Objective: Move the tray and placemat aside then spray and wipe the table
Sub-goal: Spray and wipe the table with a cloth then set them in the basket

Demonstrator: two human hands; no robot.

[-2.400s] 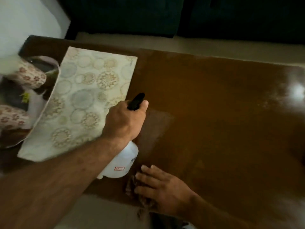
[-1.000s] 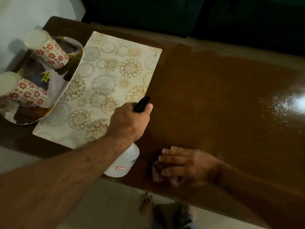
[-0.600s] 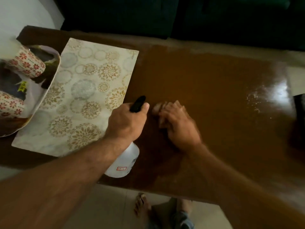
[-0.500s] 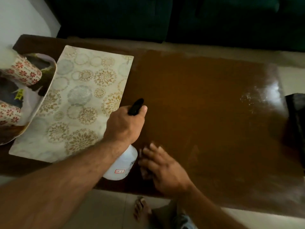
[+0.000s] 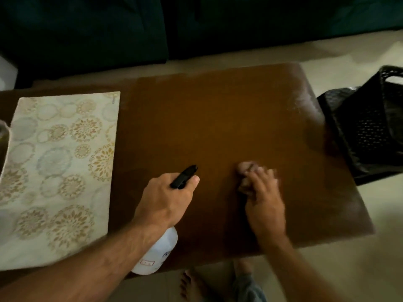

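Placemat (image 5: 58, 175) on table (image 5: 218, 127) left; basket (image 5: 370, 131) beside table's right end.

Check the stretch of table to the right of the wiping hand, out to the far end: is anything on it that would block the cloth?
Nothing visible: the table is bare from the right hand and cloth to its right end. The black basket stands beyond that edge.
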